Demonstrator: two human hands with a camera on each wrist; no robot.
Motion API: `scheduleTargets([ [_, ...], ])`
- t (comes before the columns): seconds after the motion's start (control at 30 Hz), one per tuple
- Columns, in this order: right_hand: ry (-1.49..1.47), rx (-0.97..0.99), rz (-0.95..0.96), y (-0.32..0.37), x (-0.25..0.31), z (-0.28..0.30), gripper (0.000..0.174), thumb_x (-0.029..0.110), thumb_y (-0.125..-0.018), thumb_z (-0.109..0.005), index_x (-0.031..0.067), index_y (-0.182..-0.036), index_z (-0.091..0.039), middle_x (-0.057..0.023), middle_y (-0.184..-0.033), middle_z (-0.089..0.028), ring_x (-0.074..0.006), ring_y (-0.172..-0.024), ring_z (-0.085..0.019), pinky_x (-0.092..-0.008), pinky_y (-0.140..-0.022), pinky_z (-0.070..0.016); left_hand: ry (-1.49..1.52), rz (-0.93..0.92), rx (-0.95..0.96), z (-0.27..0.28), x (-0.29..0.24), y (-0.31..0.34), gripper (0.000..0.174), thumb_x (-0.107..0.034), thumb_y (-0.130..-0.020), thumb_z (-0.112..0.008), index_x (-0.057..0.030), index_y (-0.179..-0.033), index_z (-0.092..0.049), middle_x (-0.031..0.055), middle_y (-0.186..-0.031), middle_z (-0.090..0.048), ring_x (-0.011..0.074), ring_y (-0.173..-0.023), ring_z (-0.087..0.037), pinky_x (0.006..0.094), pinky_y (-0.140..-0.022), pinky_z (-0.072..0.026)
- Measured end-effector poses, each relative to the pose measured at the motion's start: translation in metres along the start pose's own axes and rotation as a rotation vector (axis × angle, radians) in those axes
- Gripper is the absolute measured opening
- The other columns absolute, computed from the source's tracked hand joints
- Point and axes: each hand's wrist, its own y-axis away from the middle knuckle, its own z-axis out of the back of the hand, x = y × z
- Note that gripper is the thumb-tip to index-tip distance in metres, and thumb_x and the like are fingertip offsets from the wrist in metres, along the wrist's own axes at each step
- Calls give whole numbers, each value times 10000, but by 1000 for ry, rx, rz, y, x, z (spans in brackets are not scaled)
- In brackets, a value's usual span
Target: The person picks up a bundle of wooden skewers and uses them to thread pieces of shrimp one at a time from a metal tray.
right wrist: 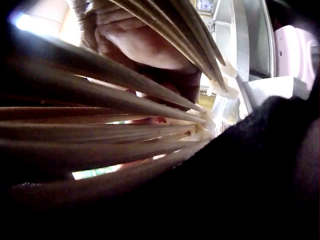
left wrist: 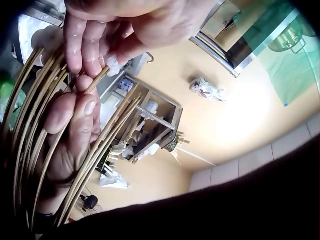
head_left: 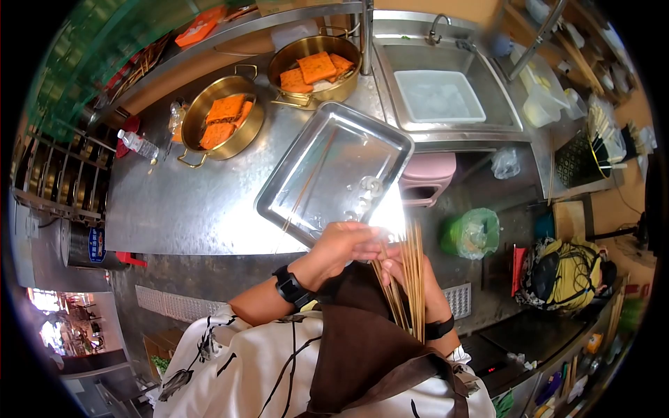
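Note:
A bundle of bamboo skewers (head_left: pixel 415 285) is gripped by my right hand (head_left: pixel 393 269), fanned out toward my body. Several skewer tips carry whitish translucent pieces (right wrist: pixel 225 90) in the right wrist view. My left hand (head_left: pixel 341 244) pinches a small wet translucent piece (left wrist: pixel 113 65) at the tip of one skewer, right above the right thumb. Beyond the hands, a metal tray (head_left: pixel 355 150) overhangs the counter edge. More translucent pieces (head_left: pixel 371 187) and a loose skewer (head_left: pixel 306 184) lie in it.
Two brass pots (head_left: pixel 251 132) (head_left: pixel 359 83) with orange slabs stand on the steel counter (head_left: pixel 174 209). A sink at right holds a white basin (head_left: pixel 439 97). Below are a pink stool (head_left: pixel 428 174) and a green-lined bin (head_left: pixel 477 233). A plastic bottle (head_left: pixel 139 145) lies at left.

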Motion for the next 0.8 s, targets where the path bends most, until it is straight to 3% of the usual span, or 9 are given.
scheduleTargets([
  [0.2, 4, -21, 9, 0, 10, 0, 89, 33, -890, -557, -11, -965, -577, -31, -676, -563, -107, -588, -550, -240, -537, -450, 96, 31, -22, -10, -10, 4, 208, -178, -864, -641, 3, -960, -604, 144, -882, -643, 228, -782, -655, 339, -728, -557],
  [0.3, -21, -9, -7, -1, 9, -2, 92, 29, -888, -561, -11, -969, -575, -32, -679, -564, -107, -591, -552, -241, -538, -451, 47, -44, -16, -4, 3, -4, 202, -179, -863, -643, 1, -942, -596, 142, -879, -644, 224, -775, -658, 333, -712, -558],
  [0.8, -43, 41, 16, -20, 3, -5, 128, -23, -868, -564, 24, -967, -497, -51, -727, -540, -127, -601, -552, -248, -530, -454, -8, -46, -117, 3, -2, -8, 227, -195, -832, -681, 8, -906, -611, 123, -837, -650, 179, -706, -641, 291, -666, -539],
])
